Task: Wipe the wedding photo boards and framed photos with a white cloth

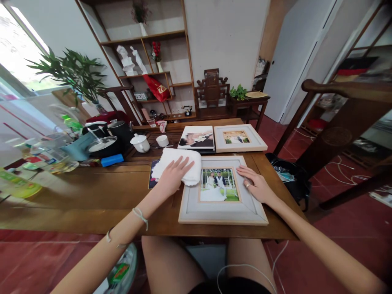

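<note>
A frame [219, 188] lies photo-up near the edge of the counter [92, 192], a cloth [192, 175] over its far left corner beneath my spread-open left grip [172, 176], while I remotely rest my open right grip [257, 186] along its right side.

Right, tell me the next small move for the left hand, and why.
Probably slide the white cloth rightward across the photo: the left hand lies on the cloth, which covers the upper left corner of the nearest picture frame, while the right hand rests on its right side, seemingly able to steady it.
</note>
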A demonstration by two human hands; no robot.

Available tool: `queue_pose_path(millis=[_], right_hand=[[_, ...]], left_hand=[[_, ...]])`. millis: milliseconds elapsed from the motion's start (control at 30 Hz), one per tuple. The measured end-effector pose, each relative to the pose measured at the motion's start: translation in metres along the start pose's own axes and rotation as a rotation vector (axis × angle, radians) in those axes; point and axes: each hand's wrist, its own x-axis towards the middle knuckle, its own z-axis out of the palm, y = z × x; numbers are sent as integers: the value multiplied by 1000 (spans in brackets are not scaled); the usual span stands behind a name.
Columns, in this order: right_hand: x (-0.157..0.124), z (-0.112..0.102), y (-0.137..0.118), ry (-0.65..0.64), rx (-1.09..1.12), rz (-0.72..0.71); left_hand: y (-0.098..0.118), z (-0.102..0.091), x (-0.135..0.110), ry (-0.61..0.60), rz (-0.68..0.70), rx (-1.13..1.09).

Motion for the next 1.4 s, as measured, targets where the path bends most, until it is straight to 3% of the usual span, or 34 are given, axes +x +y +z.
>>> queue_pose_path(millis=[100, 233, 333, 533, 667, 800, 1000, 1100, 1233, 1400], right_hand=[[0, 0, 0, -8, 0, 2], [0, 0, 0, -4, 6, 15], [-1, 1, 1, 1, 10, 14], [-1, 0, 1, -9, 9, 2], [0, -1, 1, -11, -1, 10], [0, 0, 0, 2, 8, 30], [-1, 2, 0, 8, 15, 32], [-1, 2, 1, 16, 21, 40], [-2, 2, 2, 13, 25, 30], [-2, 0, 1, -7, 17, -3]], left_hand=[[-14, 9, -3, 71, -51, 3], [-18, 28, 3, 64, -28, -136], [-12, 32, 14, 70, -27, -202], [8, 25, 39, 81, -32, -125], [22, 20, 38, 24, -86, -136], [47, 7, 2, -49, -72, -126], [98, -13, -88, -116, -108, -134], [109, -14, -109, -109, -82, -155], [97, -4, -87, -69, -104, -165], [58, 10, -15, 26, -150, -205]])
